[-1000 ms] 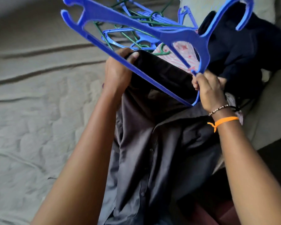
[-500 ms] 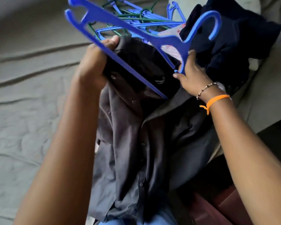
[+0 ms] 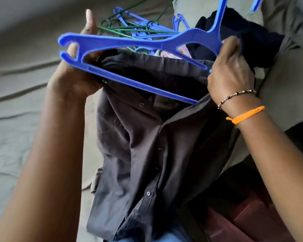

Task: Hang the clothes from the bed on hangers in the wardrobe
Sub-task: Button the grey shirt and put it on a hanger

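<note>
A dark grey button-up shirt (image 3: 147,154) hangs in front of me over the bed's edge, its collar held up between both hands. My left hand (image 3: 73,79) grips the shirt's left collar side, thumb raised behind the left end of a blue plastic hanger (image 3: 129,41). My right hand (image 3: 229,72) grips the hanger's right end together with the shirt's right shoulder. The hanger lies almost level across the open collar, its hook running out of the top of the frame.
A heap of blue and green hangers (image 3: 140,27) lies on the grey-green bedsheet (image 3: 24,102) behind the shirt. Dark navy clothes (image 3: 252,41) are piled at the upper right beside a pillow (image 3: 191,7). A reddish-brown floor (image 3: 252,220) shows at the lower right.
The hanger has swung from a steep slant to almost level over the collar. My left hand has shifted to the hanger's left end, and the right hand now grips shirt and hanger together.
</note>
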Demonstrator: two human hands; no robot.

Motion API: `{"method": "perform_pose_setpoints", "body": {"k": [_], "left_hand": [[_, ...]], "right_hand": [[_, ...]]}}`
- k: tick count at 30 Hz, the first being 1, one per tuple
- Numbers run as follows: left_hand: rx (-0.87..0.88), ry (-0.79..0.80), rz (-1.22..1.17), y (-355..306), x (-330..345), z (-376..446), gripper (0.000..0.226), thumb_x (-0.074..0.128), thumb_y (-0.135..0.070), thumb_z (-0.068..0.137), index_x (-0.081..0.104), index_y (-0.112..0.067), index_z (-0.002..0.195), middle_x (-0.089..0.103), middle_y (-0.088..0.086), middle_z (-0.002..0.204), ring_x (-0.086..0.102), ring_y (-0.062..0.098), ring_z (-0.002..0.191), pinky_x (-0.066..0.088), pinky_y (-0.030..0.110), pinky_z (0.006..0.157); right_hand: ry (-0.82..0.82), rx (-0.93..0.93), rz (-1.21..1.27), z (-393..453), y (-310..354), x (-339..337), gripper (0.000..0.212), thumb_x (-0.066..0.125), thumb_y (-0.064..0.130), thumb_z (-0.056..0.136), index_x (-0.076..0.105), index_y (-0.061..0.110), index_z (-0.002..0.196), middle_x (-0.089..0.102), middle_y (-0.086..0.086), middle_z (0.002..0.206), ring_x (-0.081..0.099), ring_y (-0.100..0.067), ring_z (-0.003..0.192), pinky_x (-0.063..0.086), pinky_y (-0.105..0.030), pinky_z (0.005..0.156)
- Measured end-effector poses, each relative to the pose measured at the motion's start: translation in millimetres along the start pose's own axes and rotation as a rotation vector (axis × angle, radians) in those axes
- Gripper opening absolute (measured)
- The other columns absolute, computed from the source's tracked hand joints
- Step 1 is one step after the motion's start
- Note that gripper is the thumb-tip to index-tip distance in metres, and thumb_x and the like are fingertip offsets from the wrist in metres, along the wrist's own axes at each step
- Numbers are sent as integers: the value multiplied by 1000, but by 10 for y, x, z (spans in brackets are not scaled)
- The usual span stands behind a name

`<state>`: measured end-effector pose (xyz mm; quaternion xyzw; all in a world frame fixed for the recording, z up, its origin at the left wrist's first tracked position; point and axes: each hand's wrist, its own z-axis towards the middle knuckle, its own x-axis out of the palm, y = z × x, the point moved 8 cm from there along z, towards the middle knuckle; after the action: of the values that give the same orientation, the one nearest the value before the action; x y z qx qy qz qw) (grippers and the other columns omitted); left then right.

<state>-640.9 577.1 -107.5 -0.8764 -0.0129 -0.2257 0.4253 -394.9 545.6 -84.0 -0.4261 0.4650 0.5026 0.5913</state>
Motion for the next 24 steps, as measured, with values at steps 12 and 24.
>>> {"method": "perform_pose_setpoints", "body": {"k": [12, 24], "left_hand": [[11, 168, 218, 306, -27, -1, 54, 86, -62, 35, 75, -26, 74, 65, -12, 68, 60, 1, 58, 47, 12, 52], [-36, 167, 143, 484, -43, 58, 53, 92, -51, 25, 78, -29, 71, 71, -11, 69, 65, 0, 61, 51, 13, 56]], "right_hand": [[65, 163, -99, -124, -326, 529, 24, 23, 2, 85, 27, 10, 107, 59, -19, 105, 60, -37, 86, 47, -38, 65], [338, 210, -16, -199, -493, 706, 51, 49, -8, 80, 35, 3, 128, 37, -20, 133, 38, -40, 119, 37, -51, 85]]}}
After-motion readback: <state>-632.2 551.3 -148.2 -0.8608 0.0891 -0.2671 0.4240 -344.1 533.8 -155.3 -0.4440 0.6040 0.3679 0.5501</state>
